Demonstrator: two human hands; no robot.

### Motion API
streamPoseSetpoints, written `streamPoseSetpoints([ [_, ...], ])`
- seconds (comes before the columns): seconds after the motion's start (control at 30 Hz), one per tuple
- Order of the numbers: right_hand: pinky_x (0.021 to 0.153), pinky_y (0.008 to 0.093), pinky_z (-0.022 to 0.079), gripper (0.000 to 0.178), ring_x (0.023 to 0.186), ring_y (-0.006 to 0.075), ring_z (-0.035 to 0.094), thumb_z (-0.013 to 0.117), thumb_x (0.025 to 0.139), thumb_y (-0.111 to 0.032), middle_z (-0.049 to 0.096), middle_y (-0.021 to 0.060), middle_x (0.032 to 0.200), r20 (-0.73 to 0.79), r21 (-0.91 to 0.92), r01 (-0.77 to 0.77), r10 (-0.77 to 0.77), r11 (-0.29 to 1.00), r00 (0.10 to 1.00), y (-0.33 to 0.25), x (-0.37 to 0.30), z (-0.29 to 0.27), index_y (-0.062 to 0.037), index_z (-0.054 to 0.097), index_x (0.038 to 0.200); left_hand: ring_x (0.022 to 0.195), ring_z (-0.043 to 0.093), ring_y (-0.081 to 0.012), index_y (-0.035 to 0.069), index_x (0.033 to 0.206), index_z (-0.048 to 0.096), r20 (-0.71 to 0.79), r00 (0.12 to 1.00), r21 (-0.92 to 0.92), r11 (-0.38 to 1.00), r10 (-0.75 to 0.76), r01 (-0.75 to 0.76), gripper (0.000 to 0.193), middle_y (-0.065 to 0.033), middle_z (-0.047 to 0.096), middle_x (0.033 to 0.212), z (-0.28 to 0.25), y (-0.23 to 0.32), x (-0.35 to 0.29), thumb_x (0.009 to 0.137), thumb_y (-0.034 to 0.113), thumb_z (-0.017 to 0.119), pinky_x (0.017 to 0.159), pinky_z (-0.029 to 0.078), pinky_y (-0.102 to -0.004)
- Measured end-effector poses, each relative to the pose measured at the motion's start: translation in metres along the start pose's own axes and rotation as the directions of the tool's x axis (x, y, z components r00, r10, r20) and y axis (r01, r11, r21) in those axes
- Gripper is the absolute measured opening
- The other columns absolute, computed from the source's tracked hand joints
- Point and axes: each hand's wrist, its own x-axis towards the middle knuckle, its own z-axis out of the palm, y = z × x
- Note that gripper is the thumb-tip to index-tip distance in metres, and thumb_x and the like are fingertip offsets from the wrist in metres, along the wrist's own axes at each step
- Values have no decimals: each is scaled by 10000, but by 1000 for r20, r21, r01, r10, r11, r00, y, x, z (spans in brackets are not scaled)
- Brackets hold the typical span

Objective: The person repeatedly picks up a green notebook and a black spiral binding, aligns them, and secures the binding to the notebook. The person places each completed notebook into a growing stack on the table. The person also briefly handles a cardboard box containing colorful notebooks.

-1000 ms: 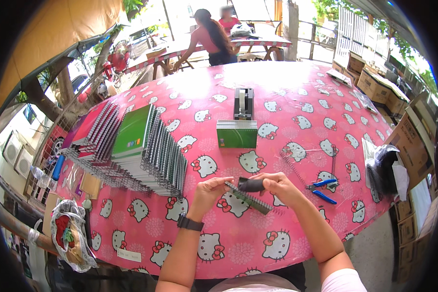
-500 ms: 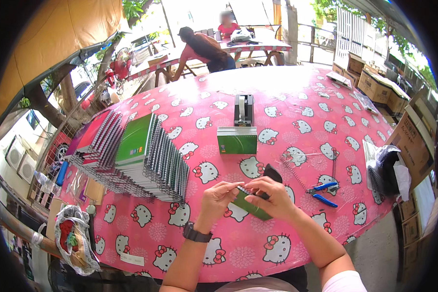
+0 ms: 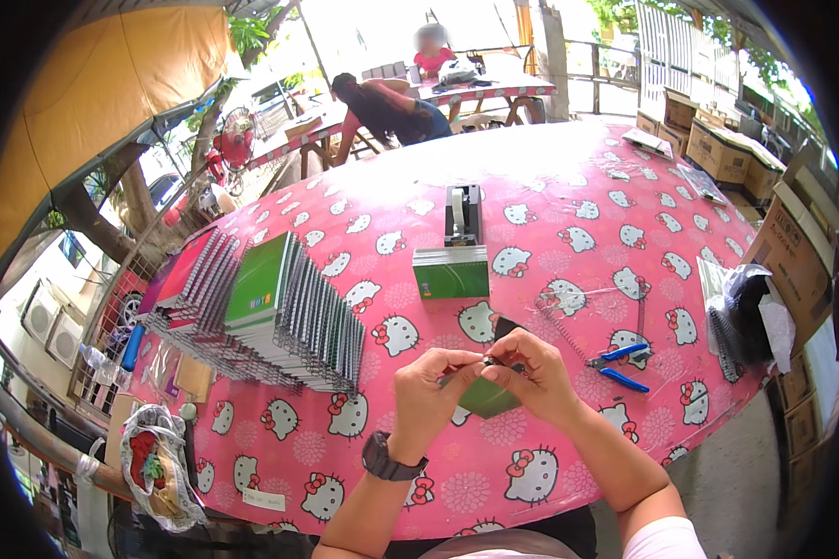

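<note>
A small green notebook [image 3: 488, 399] is tilted over the table in front of me. My left hand [image 3: 431, 385], with a black watch on its wrist, pinches the notebook at its upper edge. My right hand [image 3: 537, 374] closes on the same edge from the other side, thumb and finger meeting the left fingertips. Something small and dark shows between the fingertips, too small to name. A black flap [image 3: 503, 326] sticks out just behind the right fingers. Beyond my hands stands a short row of green notebooks [image 3: 452, 273], in front of a black tape dispenser [image 3: 463, 216].
Tall stacks of spiral-bound green notebooks [image 3: 261, 284] and red notebooks [image 3: 191, 270] stand at left. Blue-handled cutters [image 3: 622, 366] lie right, beside a loose wire coil [image 3: 569, 334]. A plastic bag [image 3: 158, 466] hangs near left. Cardboard boxes [image 3: 792, 270] line the right side; two people are beyond.
Both hands have moved slightly right along the notebook's upper edge, and the notebook has turned in them. The far person in dark hair leans lower at the other table.
</note>
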Motion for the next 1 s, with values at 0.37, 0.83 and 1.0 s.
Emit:
streamPoseSetpoints([
  [0.37,589,272,448,232,660,144,550,687,850,-205,556,64,770,18,-107,86,-84,991,996,-9,2,-4,-6,574,883,670,583,-72,20,869,681,17,991,52,990,133,-133,109,-40,674,758,1,1,-2,796,90,723,608,461,-212],
  [0.83,702,306,472,258,837,212,591,575,921,-219,606,121,954,-76,-127,128,-138,984,987,-11,4,22,-22,588,1087,692,543,-106,52,965,603,-209,965,300,950,158,-90,157,-25,604,803,-26,4,-4,917,201,600,634,453,-258],
  [1.0,703,315,474,269,852,192,607,585,916,-256,626,112,929,-71,-226,-26,10,974,997,25,3,-18,-15,614,1031,657,493,-96,14,911,607,-487,767,460,869,419,-182,204,-28,564,732,-130,83,62,934,194,513,602,418,-268],
])
